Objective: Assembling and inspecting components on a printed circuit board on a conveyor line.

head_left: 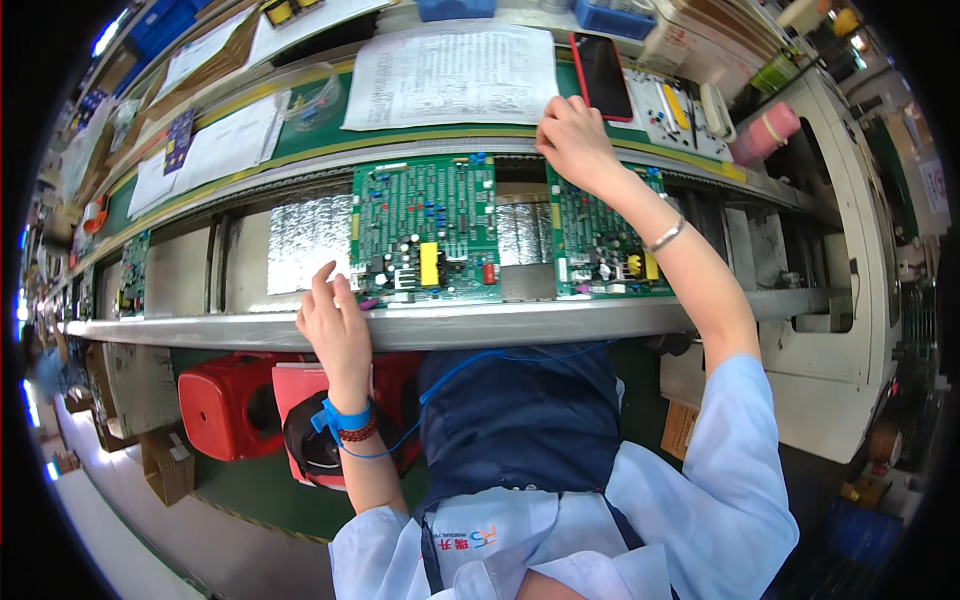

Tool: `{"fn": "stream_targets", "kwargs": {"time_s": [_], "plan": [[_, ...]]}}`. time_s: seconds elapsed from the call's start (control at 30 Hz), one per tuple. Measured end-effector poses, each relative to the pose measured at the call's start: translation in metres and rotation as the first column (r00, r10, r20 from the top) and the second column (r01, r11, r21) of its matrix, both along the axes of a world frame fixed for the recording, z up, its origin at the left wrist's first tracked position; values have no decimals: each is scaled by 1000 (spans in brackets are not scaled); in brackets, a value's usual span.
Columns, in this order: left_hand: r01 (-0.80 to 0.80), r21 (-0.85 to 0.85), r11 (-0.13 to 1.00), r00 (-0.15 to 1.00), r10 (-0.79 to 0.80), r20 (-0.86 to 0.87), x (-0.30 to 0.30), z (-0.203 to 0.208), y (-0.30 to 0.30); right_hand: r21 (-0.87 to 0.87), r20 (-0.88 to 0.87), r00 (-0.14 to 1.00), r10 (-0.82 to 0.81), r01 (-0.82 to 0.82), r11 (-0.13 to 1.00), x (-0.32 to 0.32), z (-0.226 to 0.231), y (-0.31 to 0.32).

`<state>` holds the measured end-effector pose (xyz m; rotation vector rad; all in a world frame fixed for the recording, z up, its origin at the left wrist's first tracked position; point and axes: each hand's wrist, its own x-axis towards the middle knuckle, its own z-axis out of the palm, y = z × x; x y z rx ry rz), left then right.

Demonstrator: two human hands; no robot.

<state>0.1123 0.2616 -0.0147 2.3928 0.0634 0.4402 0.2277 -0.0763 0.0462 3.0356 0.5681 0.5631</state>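
Observation:
Two green circuit boards lie on the metal conveyor rails in front of me. The middle circuit board [425, 215] carries many small parts and a yellow block-shaped component. My left hand [338, 325] rests over the near rail at that board's lower left corner, fingers apart, with nothing seen between them. At the far rail is my right hand [580, 145], its fingers curled down by the upper left corner of the right circuit board [600, 235]. Whatever its fingertips pinch, if anything, is hidden. My right forearm covers part of that board.
The near rail [480, 325] runs across in front of my body. Beyond the far rail lie a printed sheet [450, 75], a red-edged phone [601, 75] and a white tray of tools [675, 115]. Another circuit board [132, 270] sits farther left. A red stool [215, 405] stands below.

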Motion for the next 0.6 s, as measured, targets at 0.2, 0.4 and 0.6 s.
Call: {"fn": "stream_targets", "kwargs": {"time_s": [0.2, 0.4, 0.6], "plan": [[-24, -6, 1000, 991, 24, 133, -8, 5, -4, 277, -72, 963, 259, -230, 933, -35, 35, 57], [-9, -42, 999, 959, 21, 282, -24, 14, -1, 425, -233, 806, 544, -419, 803, -69, 39, 131], [34, -58, 998, 948, -14, 317, -39, 19, 9, 453, -247, 772, 586, -443, 774, -69, 20, 163]]}}
